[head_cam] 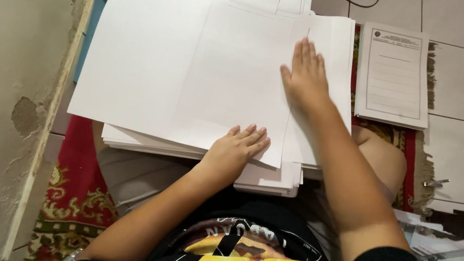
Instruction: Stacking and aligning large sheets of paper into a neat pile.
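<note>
On a red rug (78,143), both hands' flat, open fingers (308,59) press white paper sheets (193,62).

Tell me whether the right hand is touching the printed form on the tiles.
Apart. The head view shows the right hand flat on the white sheets, with carpet visible between those sheets and the printed form.

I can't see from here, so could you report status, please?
Left hand flat on top white sheet. Right hand flat at its far edge. Nothing in the way.

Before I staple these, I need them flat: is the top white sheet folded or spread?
Spread: the top white sheet lies flat under the left hand and right hand.
</note>
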